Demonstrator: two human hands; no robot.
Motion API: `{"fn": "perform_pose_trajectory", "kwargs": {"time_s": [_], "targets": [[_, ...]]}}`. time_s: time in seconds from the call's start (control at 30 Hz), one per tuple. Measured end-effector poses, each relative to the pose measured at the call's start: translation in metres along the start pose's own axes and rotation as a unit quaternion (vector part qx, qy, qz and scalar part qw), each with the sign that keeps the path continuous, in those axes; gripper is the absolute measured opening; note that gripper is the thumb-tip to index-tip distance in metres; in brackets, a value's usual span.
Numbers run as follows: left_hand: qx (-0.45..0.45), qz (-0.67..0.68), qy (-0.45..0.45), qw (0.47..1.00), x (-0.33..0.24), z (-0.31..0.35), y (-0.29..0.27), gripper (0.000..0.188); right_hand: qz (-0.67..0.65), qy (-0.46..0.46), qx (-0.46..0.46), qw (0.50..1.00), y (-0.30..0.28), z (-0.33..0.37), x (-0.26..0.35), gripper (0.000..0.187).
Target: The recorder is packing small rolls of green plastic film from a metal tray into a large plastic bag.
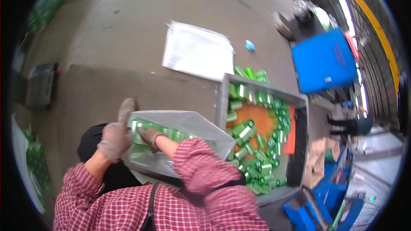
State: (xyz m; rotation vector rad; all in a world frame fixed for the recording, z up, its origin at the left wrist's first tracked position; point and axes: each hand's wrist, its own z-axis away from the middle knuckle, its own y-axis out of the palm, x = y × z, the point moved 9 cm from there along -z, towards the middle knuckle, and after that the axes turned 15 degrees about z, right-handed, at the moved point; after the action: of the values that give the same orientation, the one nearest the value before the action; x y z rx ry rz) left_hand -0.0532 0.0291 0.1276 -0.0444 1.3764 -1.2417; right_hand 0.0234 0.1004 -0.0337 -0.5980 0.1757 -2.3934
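Head view: a translucent plastic bag (pixel 209 133), mouth open, lies before the person, left of a grey bin (pixel 221 108); shiny green rolls (pixel 174 134) line its inside. Gloved left hand (pixel 116 139) at its left edge, fingers upward; gloved right hand (pixel 150 137) reaching in, at the rolls. I cannot tell whether either grasps.

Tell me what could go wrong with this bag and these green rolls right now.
The right hand is inside the translucent plastic bag; pushing against the green rolls there might knock them out of line or tear the film.

The left hand is at the bag's left edge; if that side sags, rolls could spill.

Stray green rolls lie beyond the grey bin and might roll underfoot.
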Motion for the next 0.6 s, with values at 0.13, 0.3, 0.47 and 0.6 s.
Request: {"fn": "perform_pose_trajectory", "kwargs": {"time_s": [0.13,0.3,0.47,0.6], "targets": [[-0.106,0.15,0.091,0.979,-0.003,0.011,-0.027,0.053,0.171,-0.046,-0.32,0.931,-0.173,0.091,-0.133,0.034],[-0.122,0.262,0.18,0.94,-0.046,0.0,-0.021,0.059,-0.123,0.407,-0.576,0.698,-0.206,0.188,-0.463,0.053],[0.239,0.257,0.121,0.928,-0.22,-0.093,0.131,0.066,-0.282,0.095,-0.547,0.783,-0.114,0.068,-0.574,0.089],[0.385,0.263,-0.013,0.884,-0.242,-0.133,0.276,0.08,-0.086,-0.158,-0.498,0.849,-0.183,0.102,-0.446,0.062]]}}
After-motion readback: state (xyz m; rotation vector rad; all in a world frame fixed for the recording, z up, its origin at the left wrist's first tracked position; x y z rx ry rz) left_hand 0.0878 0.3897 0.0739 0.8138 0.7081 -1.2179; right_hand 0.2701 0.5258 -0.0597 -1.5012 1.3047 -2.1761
